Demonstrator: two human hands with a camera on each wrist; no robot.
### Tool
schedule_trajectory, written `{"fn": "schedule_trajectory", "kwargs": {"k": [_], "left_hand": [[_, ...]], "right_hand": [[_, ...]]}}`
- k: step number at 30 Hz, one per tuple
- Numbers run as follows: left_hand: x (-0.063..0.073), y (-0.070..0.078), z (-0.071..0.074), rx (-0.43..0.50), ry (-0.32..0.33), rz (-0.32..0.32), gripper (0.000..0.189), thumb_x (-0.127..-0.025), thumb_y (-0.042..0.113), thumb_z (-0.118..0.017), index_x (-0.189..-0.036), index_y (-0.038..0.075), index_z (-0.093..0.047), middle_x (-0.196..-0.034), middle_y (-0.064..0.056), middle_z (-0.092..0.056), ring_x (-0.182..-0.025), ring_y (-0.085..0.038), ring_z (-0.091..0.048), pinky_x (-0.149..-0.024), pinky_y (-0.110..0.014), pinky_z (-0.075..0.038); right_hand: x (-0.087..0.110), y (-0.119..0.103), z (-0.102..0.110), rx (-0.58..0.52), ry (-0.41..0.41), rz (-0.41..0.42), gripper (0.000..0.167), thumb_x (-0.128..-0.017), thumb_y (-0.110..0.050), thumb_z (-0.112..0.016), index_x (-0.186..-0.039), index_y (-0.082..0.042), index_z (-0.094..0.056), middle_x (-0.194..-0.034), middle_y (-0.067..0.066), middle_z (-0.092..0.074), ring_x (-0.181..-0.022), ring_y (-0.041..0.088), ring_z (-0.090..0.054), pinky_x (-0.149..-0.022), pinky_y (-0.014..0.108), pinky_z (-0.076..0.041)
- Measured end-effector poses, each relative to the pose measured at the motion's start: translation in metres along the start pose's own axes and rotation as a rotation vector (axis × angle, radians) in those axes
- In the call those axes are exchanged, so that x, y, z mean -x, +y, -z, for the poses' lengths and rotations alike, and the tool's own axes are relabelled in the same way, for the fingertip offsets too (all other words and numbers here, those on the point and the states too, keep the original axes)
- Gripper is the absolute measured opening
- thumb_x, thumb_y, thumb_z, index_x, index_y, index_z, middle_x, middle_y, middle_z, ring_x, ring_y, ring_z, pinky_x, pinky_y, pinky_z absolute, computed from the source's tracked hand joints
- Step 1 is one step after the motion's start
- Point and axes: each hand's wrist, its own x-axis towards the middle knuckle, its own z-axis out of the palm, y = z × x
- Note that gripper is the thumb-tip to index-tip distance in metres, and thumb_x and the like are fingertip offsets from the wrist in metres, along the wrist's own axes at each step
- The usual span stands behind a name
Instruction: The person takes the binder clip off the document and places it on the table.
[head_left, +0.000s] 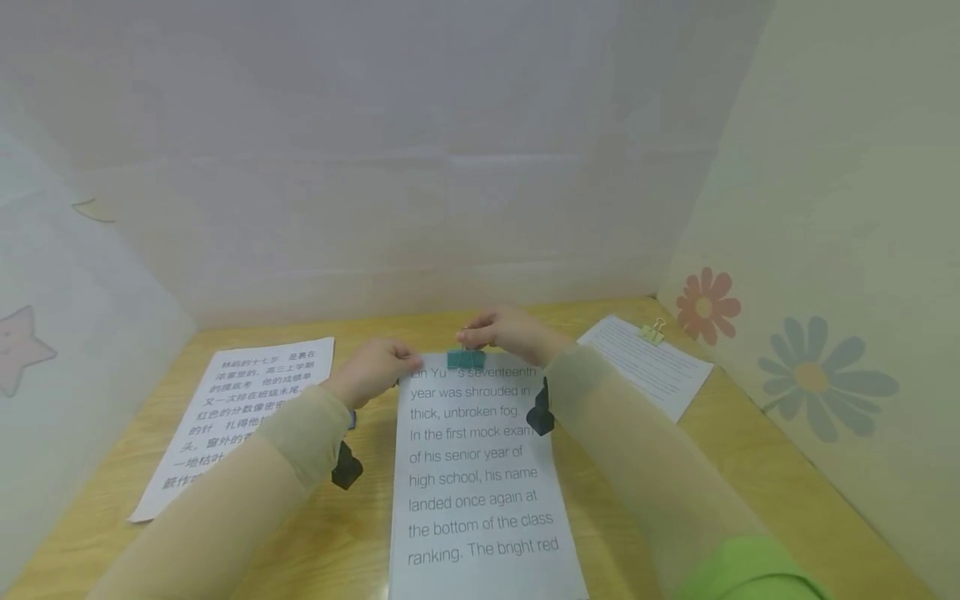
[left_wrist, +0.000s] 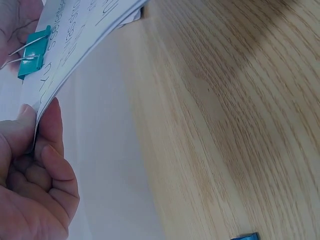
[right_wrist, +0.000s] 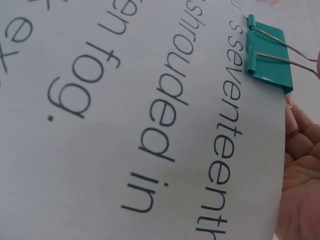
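Observation:
A stack of white sheets [head_left: 480,492] with large English print stands in the middle of the head view, its upper part raised off the table. My left hand [head_left: 373,368] pinches its top left corner between thumb and fingers. A teal binder clip [head_left: 467,359] sits on the middle of the top edge, its jaws over the sheets. With my right hand [head_left: 517,330] I grip the clip by its wire handles [right_wrist: 287,45]. In the right wrist view, several of that hand's fingers [right_wrist: 300,135] lie behind the paper, partly hidden by it.
Sheets with large Chinese print [head_left: 255,392] lie at the left, partly behind my left forearm. At the right lie finely printed sheets [head_left: 637,367] with a yellow binder clip [head_left: 652,332] on them. A small blue clip [left_wrist: 248,236] rests on the wooden table [left_wrist: 200,130]. Pale walls enclose the table.

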Motion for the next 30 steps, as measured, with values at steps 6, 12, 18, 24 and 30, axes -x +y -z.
{"fn": "schedule_trajectory", "kwargs": {"k": [6,12,18,24,30], "left_hand": [[-0.002,-0.002,0.000,-0.005,-0.001,-0.007,0.019,-0.095,0.032,-0.060,-0.097,0.017,-0.072,-0.101,0.002,-0.067,-0.099,-0.022,-0.057,-0.089,-0.044,-0.044],[-0.004,-0.007,0.001,0.000,-0.011,-0.004,0.021,-0.096,0.032,-0.060,-0.101,0.016,-0.072,-0.101,0.001,-0.067,-0.101,-0.023,-0.058,-0.091,-0.046,-0.045],[-0.005,-0.009,0.004,0.007,-0.008,0.014,0.020,-0.096,0.030,-0.059,-0.101,0.016,-0.071,-0.100,0.000,-0.067,-0.099,-0.023,-0.058,-0.088,-0.043,-0.045],[-0.004,-0.009,0.005,0.005,-0.006,0.023,0.021,-0.097,0.031,-0.058,-0.102,0.016,-0.071,-0.100,0.000,-0.067,-0.097,-0.023,-0.058,-0.088,-0.043,-0.045],[-0.004,-0.011,0.006,-0.008,-0.009,0.026,0.021,-0.097,0.032,-0.058,-0.098,0.016,-0.071,-0.099,0.000,-0.067,-0.095,-0.024,-0.056,-0.085,-0.041,-0.044]], "right_hand": [[-0.001,0.001,-0.001,0.004,0.031,0.017,0.036,-0.084,-0.047,-0.070,-0.107,-0.020,-0.069,-0.109,0.001,-0.065,-0.102,0.025,-0.060,-0.092,0.039,-0.047],[-0.005,0.004,0.000,-0.012,0.075,0.023,0.036,-0.085,-0.049,-0.069,-0.106,-0.019,-0.068,-0.109,0.001,-0.064,-0.108,0.026,-0.054,-0.094,0.041,-0.046],[-0.007,0.006,0.003,0.014,0.111,0.037,0.038,-0.086,-0.050,-0.068,-0.107,-0.018,-0.067,-0.110,0.002,-0.063,-0.114,0.028,-0.051,-0.105,0.050,-0.034],[-0.008,0.005,0.008,0.019,0.158,0.048,0.035,-0.088,-0.047,-0.067,-0.102,-0.015,-0.069,-0.110,0.002,-0.064,-0.116,0.026,-0.050,-0.109,0.054,-0.027],[-0.009,0.006,0.015,-0.025,0.181,0.076,0.034,-0.089,-0.044,-0.066,-0.103,-0.012,-0.069,-0.111,0.006,-0.064,-0.116,0.025,-0.051,-0.109,0.053,-0.027]]}}
